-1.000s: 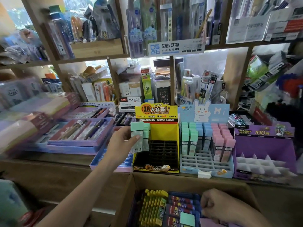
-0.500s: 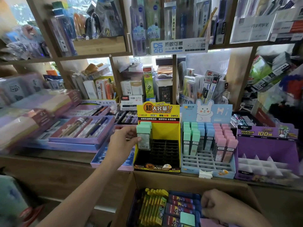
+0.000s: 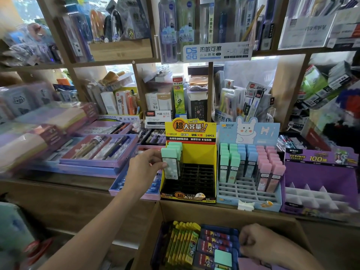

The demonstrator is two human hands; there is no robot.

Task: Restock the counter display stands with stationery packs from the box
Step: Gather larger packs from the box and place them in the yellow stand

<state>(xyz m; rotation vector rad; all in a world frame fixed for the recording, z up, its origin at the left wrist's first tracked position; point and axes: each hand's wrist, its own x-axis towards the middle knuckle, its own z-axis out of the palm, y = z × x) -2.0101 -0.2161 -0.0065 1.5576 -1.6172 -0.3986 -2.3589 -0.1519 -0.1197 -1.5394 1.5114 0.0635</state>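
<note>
My left grip (image 3: 144, 168) pinches a mint-capped clear plastic pack (image 3: 170, 165), upright at the yellow card display stand's (image 3: 196, 154) nine-o'clock column. My right grip (image 3: 259, 242) is curled inside the brown cardboard box (image 3: 194, 211) at six; I cannot tell what it holds.

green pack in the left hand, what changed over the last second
The left hand has eased the green-capped pack rightward into the left column of the yellow stand, where it now stands upright. The hand has not let go and still grips the pack. The right hand stays curled inside the box, as before.
</note>
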